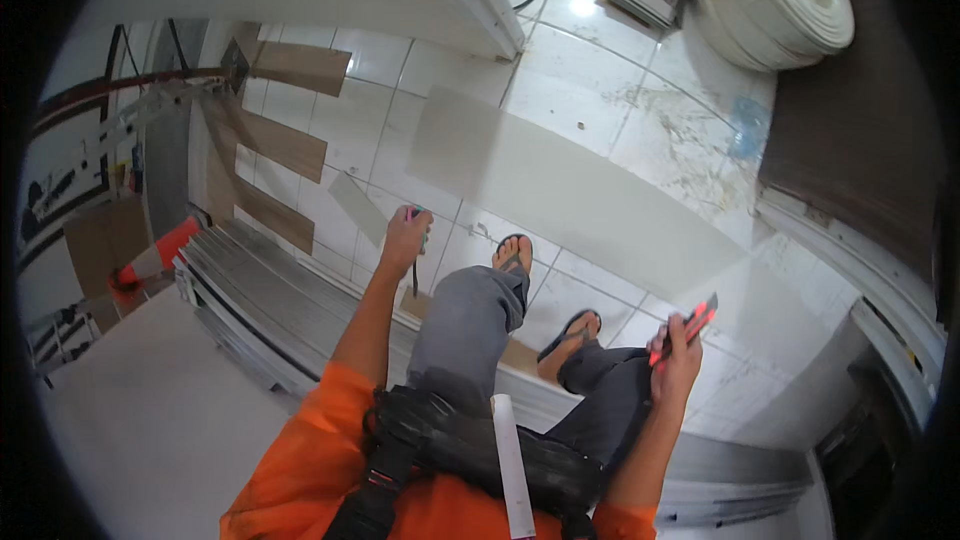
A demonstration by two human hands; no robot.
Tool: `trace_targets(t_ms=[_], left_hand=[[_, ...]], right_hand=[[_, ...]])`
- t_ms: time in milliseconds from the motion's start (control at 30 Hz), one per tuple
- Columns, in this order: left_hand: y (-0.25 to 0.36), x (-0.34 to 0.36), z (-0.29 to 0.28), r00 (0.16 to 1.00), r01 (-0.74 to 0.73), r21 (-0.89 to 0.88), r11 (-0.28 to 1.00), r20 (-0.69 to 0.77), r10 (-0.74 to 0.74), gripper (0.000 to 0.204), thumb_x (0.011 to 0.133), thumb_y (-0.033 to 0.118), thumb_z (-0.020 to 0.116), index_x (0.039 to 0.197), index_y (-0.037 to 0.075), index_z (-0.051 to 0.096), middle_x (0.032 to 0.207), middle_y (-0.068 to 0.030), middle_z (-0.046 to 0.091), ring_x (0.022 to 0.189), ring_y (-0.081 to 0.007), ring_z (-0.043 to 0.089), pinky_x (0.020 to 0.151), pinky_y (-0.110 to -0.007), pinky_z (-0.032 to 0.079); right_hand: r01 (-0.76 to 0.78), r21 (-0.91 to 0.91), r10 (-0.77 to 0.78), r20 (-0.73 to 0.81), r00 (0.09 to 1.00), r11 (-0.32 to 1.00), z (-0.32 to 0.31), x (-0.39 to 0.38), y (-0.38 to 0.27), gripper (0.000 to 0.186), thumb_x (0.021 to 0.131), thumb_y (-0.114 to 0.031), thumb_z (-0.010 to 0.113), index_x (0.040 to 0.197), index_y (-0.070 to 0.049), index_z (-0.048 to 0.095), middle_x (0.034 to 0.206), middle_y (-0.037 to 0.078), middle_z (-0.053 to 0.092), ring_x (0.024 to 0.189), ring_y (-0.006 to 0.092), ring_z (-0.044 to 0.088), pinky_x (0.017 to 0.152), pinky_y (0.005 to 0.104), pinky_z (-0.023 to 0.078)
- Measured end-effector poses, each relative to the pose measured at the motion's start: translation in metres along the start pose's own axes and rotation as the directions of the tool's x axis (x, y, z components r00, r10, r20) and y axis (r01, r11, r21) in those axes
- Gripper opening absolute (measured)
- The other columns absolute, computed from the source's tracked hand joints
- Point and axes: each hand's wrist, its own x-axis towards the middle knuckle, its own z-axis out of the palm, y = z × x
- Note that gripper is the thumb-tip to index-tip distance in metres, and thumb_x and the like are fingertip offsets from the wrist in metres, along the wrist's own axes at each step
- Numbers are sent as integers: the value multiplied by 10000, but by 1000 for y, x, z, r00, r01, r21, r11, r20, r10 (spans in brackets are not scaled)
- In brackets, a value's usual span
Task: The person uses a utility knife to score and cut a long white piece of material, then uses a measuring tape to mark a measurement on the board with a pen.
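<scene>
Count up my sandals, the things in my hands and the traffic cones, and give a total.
Sandals: 2, left sandal and right sandal
Handheld things: 2, small object in left hand, red tool in right hand
Traffic cone: 1
Total: 5

A knife is in the right hand, right of the feet; a panel lies on the floor beyond them, a coil far right, a cone left of profiles.

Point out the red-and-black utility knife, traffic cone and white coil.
Red-and-black utility knife (703,314): head view, exposed upper body.
Traffic cone (148,263): head view, white band.
White coil (757,25): head view, outer side.
</scene>
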Motion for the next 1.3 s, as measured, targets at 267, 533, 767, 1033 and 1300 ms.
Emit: trace_targets(t_ms=[267,533,767,1033,1300], left_hand=[[-142,182,40,936,-94,549,830,-236,262,707,777,323,823,1266,-64,490,1146,-279,670,1087,-457,672,955,-518,550],[-215,193,89,845,-170,610,774,-313,433,862,789,346,871,1459,-23,475,1384,-352,520,1264,-515,559,1068,-532,499],[-90,97,70,620,-591,726,352,130,774,645,899,270,783,1431,1,538,1466,-290,535,1346,-441,542,1114,-490,477],[-65,127,210,836,-546,641,540,371,404,507,913,483,692,1012,-5,788,1019,-250,767,1020,-378,736,892,-467,584],[-127,107,385,847,318,-435,842,530,-46,558,1041,290,631,1446,-68,494,1480,-263,500,1270,-320,605,1046,-455,538]], right_hand=[[557,-667,-154,564,811,494,62,260,78,255,976,-247,714,1098,-26,676,872,137,741,791,274,715,712,401,547],[578,-759,4,605,796,-302,27,401,44,338,944,-242,688,1205,-27,690,1039,272,735,1024,469,699,883,529,549],[724,-672,-485,689,538,-152,9,403,109,401,922,-106,666,1308,1,631,1257,262,677,1167,448,639,982,493,519],[562,-770,-587,615,527,-303,-34,402,159,554,889,-48,684,1425,-18,550,1437,164,596,1371,358,526,1105,542,425],[515,-844,-479,517,709,-147,-30,386,135,457,920,-109,652,1373,-82,598,1257,188,702,1189,373,662,1116,552,415]])
